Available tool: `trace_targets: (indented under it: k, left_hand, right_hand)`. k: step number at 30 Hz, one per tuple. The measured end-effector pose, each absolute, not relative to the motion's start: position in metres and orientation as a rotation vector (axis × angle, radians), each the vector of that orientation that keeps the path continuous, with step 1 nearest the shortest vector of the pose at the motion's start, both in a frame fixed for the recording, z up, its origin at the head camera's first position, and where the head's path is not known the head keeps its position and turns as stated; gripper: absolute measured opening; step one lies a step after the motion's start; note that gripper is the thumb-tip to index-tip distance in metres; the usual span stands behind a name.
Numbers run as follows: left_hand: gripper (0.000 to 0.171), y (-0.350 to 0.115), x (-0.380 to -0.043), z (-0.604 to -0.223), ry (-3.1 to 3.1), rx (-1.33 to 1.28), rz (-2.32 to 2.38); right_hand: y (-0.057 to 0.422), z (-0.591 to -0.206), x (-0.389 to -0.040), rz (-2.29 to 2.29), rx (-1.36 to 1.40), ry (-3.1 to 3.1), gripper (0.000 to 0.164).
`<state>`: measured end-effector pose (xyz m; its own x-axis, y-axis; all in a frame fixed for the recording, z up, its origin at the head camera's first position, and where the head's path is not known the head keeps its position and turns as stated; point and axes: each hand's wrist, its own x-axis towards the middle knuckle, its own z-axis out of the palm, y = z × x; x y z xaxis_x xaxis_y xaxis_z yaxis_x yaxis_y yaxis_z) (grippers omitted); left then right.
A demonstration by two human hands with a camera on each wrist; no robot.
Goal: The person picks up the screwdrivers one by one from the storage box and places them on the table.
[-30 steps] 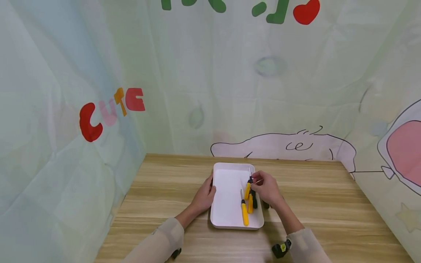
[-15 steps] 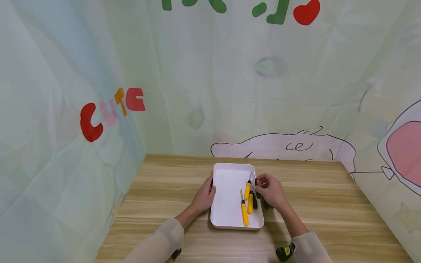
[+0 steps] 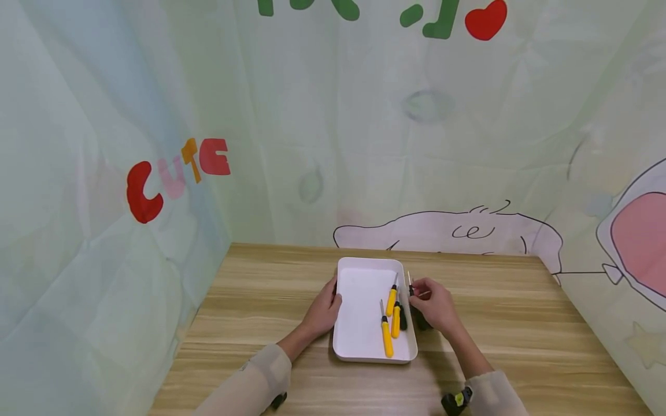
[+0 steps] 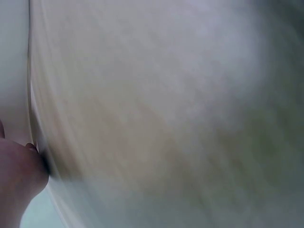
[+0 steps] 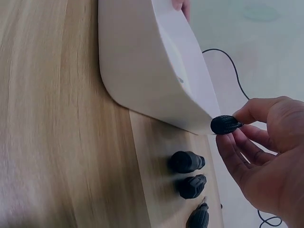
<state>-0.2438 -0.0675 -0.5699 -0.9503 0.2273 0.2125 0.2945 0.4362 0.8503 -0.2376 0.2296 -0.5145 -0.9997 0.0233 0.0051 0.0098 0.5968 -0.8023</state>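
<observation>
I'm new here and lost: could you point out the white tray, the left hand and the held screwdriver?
White tray [image 3: 358, 312], head view: bare inner floor.
Left hand [image 3: 322, 309], head view: back of hand.
Held screwdriver [image 5: 224, 125], right wrist view: black handle.

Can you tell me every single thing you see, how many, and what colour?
Table: one, wood-brown, underneath
Tray: one, white, on the table
Yellow screwdrivers: three, yellow handles, right side of tray
Dark-handled tool: one, dark, in tray beside them
Held screwdriver: one, black handle, just right of tray
Black-handled tools: three showing, black, on table right of tray
Backdrop: pale green, colourful prints, around table
Sleeves: two, beige, on the arms
Wrist devices: two, dark, by the sleeves
Left hand: one, bare, gripping tray's left side
Right hand: one, bare, pinching held screwdriver
</observation>
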Motion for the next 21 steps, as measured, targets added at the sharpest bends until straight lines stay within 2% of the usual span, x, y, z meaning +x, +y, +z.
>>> trace_targets:
  k: [21]
  left_hand:
    - [0.055,-0.068,-0.243,-0.57,-2.599,-0.484,-1.559]
  right_hand:
    - [0.251,-0.517,-0.236,1.399,-0.035,-2.733,0.027]
